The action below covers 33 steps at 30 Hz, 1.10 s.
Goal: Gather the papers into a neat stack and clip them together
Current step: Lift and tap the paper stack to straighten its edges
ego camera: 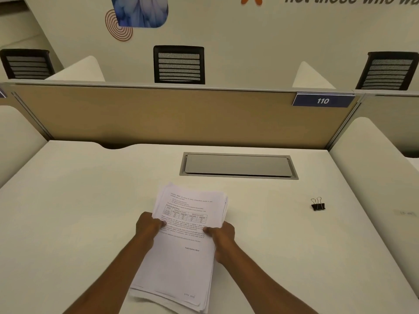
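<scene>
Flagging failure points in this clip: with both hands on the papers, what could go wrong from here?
The stack of white printed papers is uneven, its sheet edges fanned at the near and far ends, so clipping now might lock in misalignment. The small black binder clip lies apart to the right; when the right hand lets go to fetch it, the left hand alone may let sheets slide.

1 paper stack, 1 binder clip, 2 hands, 3 chairs.

Blue plate reads "110"; wall lettering "not those who"
</scene>
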{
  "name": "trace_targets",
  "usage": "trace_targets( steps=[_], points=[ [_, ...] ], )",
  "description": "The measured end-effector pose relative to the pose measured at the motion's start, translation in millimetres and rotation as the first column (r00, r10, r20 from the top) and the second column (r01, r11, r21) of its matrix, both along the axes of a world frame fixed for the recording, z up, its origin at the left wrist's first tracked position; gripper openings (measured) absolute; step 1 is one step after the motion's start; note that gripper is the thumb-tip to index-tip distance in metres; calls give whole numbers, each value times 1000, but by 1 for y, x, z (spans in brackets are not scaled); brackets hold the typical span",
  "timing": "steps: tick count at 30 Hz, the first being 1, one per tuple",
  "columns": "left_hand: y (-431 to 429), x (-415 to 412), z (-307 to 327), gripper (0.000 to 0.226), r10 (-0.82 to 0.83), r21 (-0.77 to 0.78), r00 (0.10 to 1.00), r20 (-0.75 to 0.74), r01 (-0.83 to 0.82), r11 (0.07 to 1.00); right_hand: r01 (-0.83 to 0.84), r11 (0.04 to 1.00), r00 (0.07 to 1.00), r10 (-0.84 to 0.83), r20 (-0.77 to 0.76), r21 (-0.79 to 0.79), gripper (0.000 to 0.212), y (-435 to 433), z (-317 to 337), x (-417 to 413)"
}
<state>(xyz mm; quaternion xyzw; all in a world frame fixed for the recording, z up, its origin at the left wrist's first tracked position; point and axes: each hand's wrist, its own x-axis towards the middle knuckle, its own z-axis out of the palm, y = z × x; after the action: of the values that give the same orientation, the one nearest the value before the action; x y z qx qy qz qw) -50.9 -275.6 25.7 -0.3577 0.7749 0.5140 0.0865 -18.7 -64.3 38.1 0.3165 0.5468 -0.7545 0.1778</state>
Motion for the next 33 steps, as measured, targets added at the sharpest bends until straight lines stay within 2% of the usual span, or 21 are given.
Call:
trace_targets(
  steps=[6, 8, 10, 12, 14, 18, 21, 25, 29, 31, 33],
  points=[
    [0, 0, -7, 27, -77, -212, 993, 88, 94, 973, -71, 988, 997, 70, 10, 135, 34, -19, -9, -7],
    [2, 1, -6, 24, -121, -319, 979, 163, 168, 933, -98, 973, 995, 97, 18, 209, 32, -24, -10, -8],
    [4, 0, -3, 23, -145, -442, 949, 281, 262, 858, -155, 925, 988, 154, 30, 347, 29, -29, -6, -9],
    [6, 0, -2, 16, -126, -475, 934, 334, 282, 834, -269, 800, 961, 260, 93, 537, 31, -34, 0, -9],
    [6, -2, -4, 11, -128, -459, 933, 337, 281, 843, -330, 727, 939, 318, 131, 602, 32, -39, 6, -10],
    [-2, -3, -8, 13, -138, -453, 930, 342, 292, 842, -347, 759, 934, 334, 127, 551, 33, -47, 5, -13],
    [-12, -3, -10, 29, -149, -422, 938, 312, 277, 863, -360, 753, 929, 340, 143, 551, 37, -52, 3, -12],
    [-20, 0, -12, 25, -192, -345, 967, 167, 240, 908, -439, 621, 892, 386, 234, 649, 41, -58, 4, -10],
    [-24, 1, -10, 34, -130, -268, 989, 71, 144, 953, -431, 665, 896, 396, 201, 611, 41, -62, 4, -10],
    [-31, -1, -11, 41, -82, -177, 995, 62, 92, 980, -412, 684, 904, 388, 178, 603, 40, -60, 3, -10],
    [-43, -3, -17, 37, -53, -53, 997, 58, 56, 997, -395, 700, 912, 379, 159, 595, 41, -59, 1, -10]
  ],
)
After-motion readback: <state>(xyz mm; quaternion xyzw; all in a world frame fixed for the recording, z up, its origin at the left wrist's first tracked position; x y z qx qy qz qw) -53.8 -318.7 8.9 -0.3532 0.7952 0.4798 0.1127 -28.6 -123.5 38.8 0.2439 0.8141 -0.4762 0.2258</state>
